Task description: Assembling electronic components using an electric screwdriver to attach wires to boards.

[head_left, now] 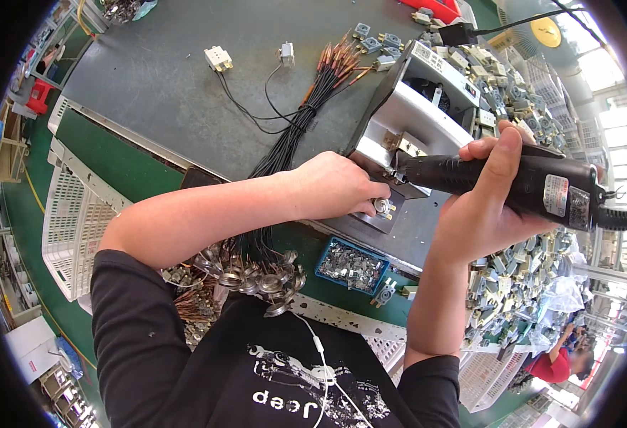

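My right hand (pixel 495 189) is wrapped round a black electric screwdriver (pixel 445 173), held sideways with its tip pointing left at a bent metal fixture (pixel 385 118). The tip meets a small cream terminal block (pixel 408 143) on the fixture, or sits just beside it. Low at the fixture's base, my left hand (pixel 338 187) has its fingers closed next to a small shiny round metal part (pixel 382 205); whatever is between the fingertips is mostly hidden. Under my left forearm runs a bundle of black wires (pixel 285 143) with copper-coloured ends (pixel 336 60).
Two wired blocks, one cream (pixel 217 58) and one grey (pixel 286 53), lie on the dark table (pixel 149 78). Metal rings (pixel 271 282) hang at the near edge. A blue tray (pixel 328 274) holds metal pieces. Loose blocks (pixel 513 285) are heaped at right. A person in red (pixel 552 365) is farther off.
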### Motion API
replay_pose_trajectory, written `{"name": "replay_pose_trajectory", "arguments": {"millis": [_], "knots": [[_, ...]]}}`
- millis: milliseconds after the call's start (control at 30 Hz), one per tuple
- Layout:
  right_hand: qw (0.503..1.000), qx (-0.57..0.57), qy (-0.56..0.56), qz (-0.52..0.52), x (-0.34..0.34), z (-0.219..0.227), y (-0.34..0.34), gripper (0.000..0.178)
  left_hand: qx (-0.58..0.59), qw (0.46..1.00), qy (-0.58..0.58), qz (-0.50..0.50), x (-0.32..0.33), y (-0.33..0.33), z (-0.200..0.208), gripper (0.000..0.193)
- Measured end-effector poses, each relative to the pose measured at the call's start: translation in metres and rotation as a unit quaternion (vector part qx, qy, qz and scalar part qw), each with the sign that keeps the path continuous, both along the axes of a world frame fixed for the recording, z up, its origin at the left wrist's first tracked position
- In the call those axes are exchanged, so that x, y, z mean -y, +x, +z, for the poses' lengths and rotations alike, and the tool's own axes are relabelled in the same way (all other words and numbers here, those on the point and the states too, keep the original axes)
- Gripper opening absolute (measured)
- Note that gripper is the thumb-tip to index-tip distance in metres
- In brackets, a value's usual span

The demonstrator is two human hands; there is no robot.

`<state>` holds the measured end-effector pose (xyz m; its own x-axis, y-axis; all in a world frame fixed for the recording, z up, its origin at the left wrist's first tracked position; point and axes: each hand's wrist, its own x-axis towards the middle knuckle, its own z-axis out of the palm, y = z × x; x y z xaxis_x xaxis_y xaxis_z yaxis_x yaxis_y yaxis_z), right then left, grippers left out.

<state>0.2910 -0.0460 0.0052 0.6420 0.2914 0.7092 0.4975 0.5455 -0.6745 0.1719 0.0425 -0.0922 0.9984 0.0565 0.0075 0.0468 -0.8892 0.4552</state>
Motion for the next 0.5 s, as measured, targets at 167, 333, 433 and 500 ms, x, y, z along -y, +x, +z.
{"name": "replay_pose_trajectory", "arguments": {"millis": [167, 333, 433, 500], "knots": [[0.996, -0.04, 0.041, -0.066, -0.003, -0.004, -0.014, 0.068, 0.008, 1.0, 0.003, 0.002, 0.0, -0.001, -0.002, 0.034], [0.987, -0.084, 0.112, -0.082, -0.005, -0.003, -0.02, 0.07, 0.009, 1.0, -0.002, 0.002, 0.001, 0.0, 0.0, 0.033], [0.999, -0.015, 0.007, -0.052, -0.001, -0.011, -0.002, 0.077, 0.015, 1.0, -0.002, 0.003, 0.0, -0.002, -0.002, 0.033], [1.0, -0.006, -0.018, 0.013, 0.0, -0.002, 0.006, 0.08, 0.018, 1.0, 0.0, 0.002, -0.001, -0.002, -0.001, 0.033]]}}
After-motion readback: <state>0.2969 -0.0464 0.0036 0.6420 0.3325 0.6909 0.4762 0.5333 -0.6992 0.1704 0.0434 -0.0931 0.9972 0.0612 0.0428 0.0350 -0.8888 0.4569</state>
